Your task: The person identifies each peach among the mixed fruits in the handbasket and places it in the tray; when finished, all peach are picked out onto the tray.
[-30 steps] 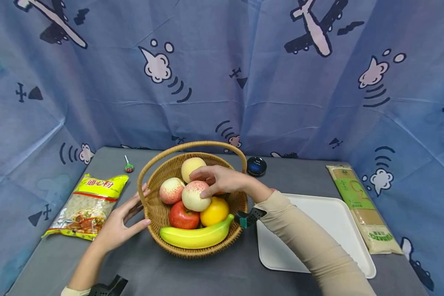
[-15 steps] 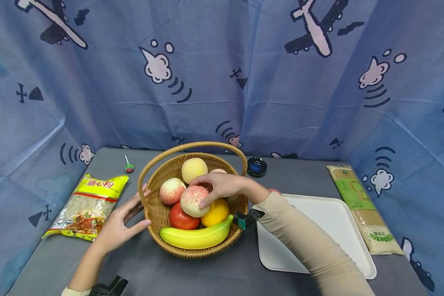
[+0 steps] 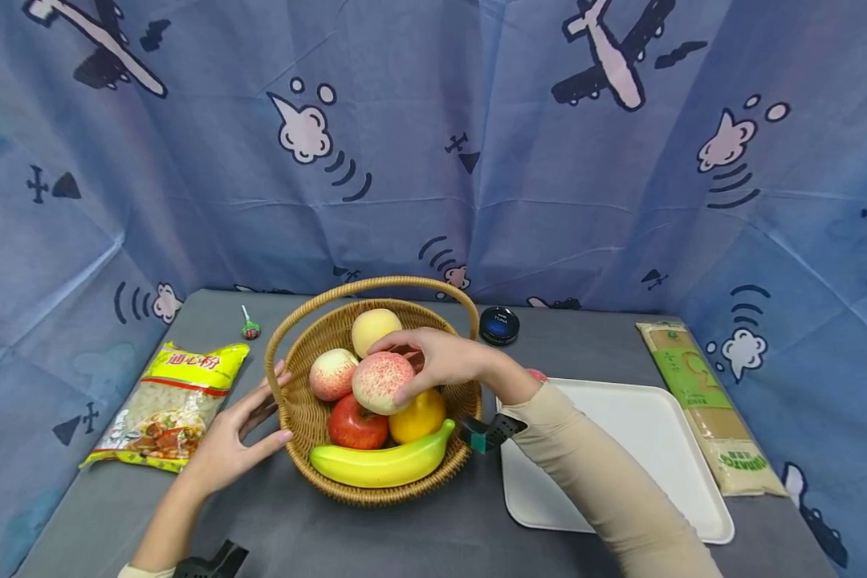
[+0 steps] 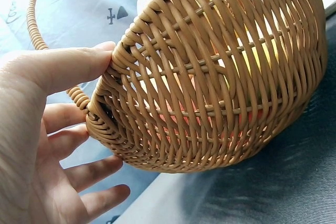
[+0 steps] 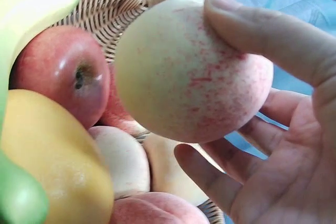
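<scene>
A round wicker basket (image 3: 376,495) with a tall arched handle holds several fruits. My right hand (image 3: 441,357) pinches a pale peach (image 3: 380,384) with red speckles between thumb and fingers, above the other fruit. In the right wrist view, the thumb lies on one side of this peach (image 5: 184,77) and the fingers behind it. Under it lie a red apple (image 3: 356,427), a yellow-orange fruit (image 3: 419,416) and a banana (image 3: 384,468). Another speckled peach (image 3: 332,375) and a yellowish fruit (image 3: 372,327) sit farther back. My left hand (image 3: 233,449), fingers spread and fairly straight, touches the basket's left rim.
A yellow-topped bag of pasta (image 3: 177,401) lies at the left, with a lollipop (image 3: 250,327) behind it. Behind the basket on the right is a dark tuna can (image 3: 499,326). A white tray (image 3: 650,425) lies partly under my right arm, beside a long green-and-tan packet (image 3: 708,409).
The peach in my right hand dipped slightly, then came back up, turned so more of its red side shows. My left hand stays at the basket rim.
</scene>
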Motion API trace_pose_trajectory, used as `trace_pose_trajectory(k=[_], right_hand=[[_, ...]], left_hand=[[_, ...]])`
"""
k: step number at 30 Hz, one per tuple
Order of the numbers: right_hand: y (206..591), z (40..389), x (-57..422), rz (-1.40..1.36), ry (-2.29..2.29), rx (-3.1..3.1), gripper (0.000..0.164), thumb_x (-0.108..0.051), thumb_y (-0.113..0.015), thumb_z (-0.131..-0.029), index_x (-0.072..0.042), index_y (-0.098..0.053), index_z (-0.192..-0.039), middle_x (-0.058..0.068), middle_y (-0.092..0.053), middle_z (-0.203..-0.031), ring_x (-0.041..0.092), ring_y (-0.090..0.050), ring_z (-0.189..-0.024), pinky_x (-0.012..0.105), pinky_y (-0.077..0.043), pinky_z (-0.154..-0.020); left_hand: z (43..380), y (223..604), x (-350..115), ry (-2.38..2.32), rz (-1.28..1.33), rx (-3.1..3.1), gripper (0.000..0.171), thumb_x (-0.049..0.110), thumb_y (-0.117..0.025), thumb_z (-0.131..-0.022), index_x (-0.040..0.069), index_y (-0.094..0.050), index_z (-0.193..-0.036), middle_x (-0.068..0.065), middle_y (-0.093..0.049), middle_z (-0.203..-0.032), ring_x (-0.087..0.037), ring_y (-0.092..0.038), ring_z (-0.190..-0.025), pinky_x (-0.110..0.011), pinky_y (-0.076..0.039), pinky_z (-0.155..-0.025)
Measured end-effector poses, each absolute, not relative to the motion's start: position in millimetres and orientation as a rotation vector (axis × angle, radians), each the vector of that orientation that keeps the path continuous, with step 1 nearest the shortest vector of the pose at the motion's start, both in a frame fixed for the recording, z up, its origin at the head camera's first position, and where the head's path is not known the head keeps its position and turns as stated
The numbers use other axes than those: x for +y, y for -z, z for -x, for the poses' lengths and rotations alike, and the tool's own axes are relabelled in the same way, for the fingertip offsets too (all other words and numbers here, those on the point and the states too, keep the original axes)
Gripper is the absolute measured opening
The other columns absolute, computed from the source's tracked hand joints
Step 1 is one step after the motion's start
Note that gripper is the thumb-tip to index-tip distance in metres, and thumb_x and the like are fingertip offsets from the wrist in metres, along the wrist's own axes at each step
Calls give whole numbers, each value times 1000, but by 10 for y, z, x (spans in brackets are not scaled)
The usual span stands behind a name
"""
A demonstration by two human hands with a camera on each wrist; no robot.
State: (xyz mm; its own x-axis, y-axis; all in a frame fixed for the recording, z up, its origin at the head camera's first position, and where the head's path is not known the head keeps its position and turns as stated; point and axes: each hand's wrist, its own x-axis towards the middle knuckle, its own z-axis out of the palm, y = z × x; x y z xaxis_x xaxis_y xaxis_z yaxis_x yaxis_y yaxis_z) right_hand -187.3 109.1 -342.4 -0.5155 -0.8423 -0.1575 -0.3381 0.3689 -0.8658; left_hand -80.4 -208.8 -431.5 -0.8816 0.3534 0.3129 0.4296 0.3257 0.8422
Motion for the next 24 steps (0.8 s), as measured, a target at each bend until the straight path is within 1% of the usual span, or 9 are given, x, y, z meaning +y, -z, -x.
trace_pose_trajectory(k=[5, 8, 12, 15, 17, 21, 24], right_hand=[[3364, 1775, 1228, 1064, 1205, 2007, 65, -16, -80, -76, -11, -50, -134, 4, -56, -127, 16, -56, -112, 30, -50, -98], [3342, 1704, 1335, 1124, 1258, 1981, 68, -22, -80, -77, -10, -49, -136, 6, -51, -133, 17, -54, -114, 32, -51, -97], [3338, 1600, 1478, 1197, 1314, 2001, 71, -27, -81, -75, -10, -49, -137, 8, -46, -140, 17, -45, -124, 35, -47, -101], [3336, 1515, 1576, 1227, 1372, 2021, 72, -22, -82, -74, -8, -50, -137, 11, -46, -140, 18, -41, -129, 36, -45, -105], [3340, 1459, 1645, 1225, 1419, 2019, 71, -19, -82, -74, -7, -50, -136, 11, -47, -140, 19, -42, -127, 34, -46, -103], [3360, 1355, 1810, 1210, 1499, 2031, 71, -20, -81, -75, -7, -49, -137, 10, -46, -138, 19, -44, -124, 30, -48, -101], [3375, 1290, 1955, 1155, 1567, 2041, 69, -18, -81, -76, -6, -49, -136, 10, -46, -137, 19, -47, -122, 29, -49, -100]], left_hand=[[804, 4307, -2090, 1635, 742, -2495, 67, -3, -66, -84, 0, -36, -145, -21, -20, -155, 2, -28, -139, -12, -37, -105], [800, 4296, -2083, 1640, 744, -2495, 67, -3, -66, -84, -1, -36, -144, -22, -20, -155, 2, -28, -139, -12, -37, -105], [792, 4293, -2079, 1640, 744, -2493, 67, -4, -66, -84, -1, -37, -144, -22, -20, -155, 2, -28, -139, -12, -37, -105], [792, 4297, -2080, 1646, 744, -2487, 67, -4, -66, -84, -1, -37, -144, -22, -20, -155, 2, -28, -139, -12, -37, -105], [795, 4297, -2083, 1648, 746, -2484, 67, -4, -66, -84, -1, -37, -144, -23, -20, -155, 2, -28, -139, -12, -37, -105], [800, 4304, -2089, 1643, 752, -2486, 68, -5, -66, -83, 0, -37, -144, -23, -20, -155, 1, -29, -139, -12, -37, -105], [800, 4308, -2092, 1640, 753, -2489, 68, -5, -66, -83, 1, -36, -145, -22, -20, -156, 1, -29, -138, -12, -37, -105]])
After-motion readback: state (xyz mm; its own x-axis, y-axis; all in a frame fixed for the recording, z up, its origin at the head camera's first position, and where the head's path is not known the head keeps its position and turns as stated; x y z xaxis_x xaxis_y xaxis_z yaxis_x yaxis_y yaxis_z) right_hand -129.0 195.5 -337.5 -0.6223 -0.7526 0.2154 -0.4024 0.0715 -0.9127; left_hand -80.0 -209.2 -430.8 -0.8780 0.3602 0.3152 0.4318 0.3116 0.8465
